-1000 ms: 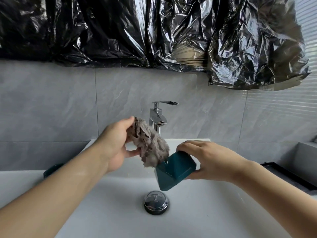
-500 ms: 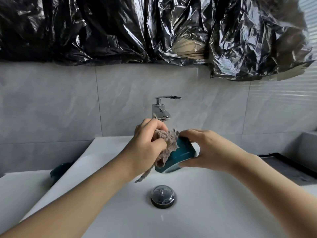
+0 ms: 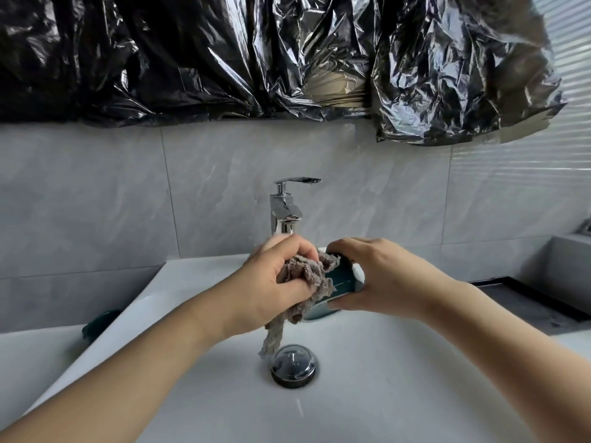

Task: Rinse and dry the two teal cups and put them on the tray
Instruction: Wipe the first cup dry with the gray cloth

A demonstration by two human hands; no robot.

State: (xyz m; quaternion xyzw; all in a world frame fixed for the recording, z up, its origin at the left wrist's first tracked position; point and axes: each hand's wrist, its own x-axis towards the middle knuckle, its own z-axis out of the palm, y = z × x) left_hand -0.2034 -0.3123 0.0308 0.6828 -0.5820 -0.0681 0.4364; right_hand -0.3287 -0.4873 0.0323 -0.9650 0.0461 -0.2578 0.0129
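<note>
Cloth now stuffed into cup

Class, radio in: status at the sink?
Left hand wiping with cloth. Right hand gripping teal cup. Second cup waiting left. Nothing obstructing.

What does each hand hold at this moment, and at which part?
The right hand holds a teal cup on its side, gripped around the body. The left hand holds a grey cloth, bunched against the cup's open end.
</note>
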